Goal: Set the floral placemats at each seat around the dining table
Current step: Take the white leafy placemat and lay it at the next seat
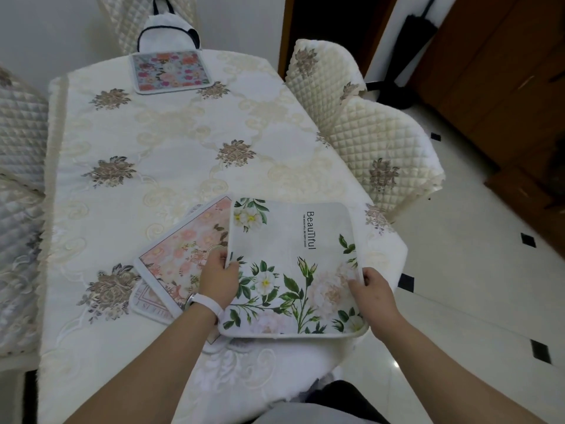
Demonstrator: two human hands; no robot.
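A white placemat with green leaves and the word "Beautiful" (293,255) is held a little above the near right part of the table. My left hand (217,278) grips its left edge and my right hand (371,290) grips its right edge. Under it lies a pink floral placemat (186,249), turned at an angle, and a third mat (146,304) peeks out beneath that one. A colourful floral placemat (171,71) lies flat at the far end of the table (137,142), in front of the far chair.
The table wears a cream embroidered cloth. Quilted cream chairs stand on the right (379,154), the far right (321,71), the far end (149,13) and the left (18,154). A white bag with dark trim (168,32) sits on the far chair. Wooden cabinets (504,71) line the right wall.
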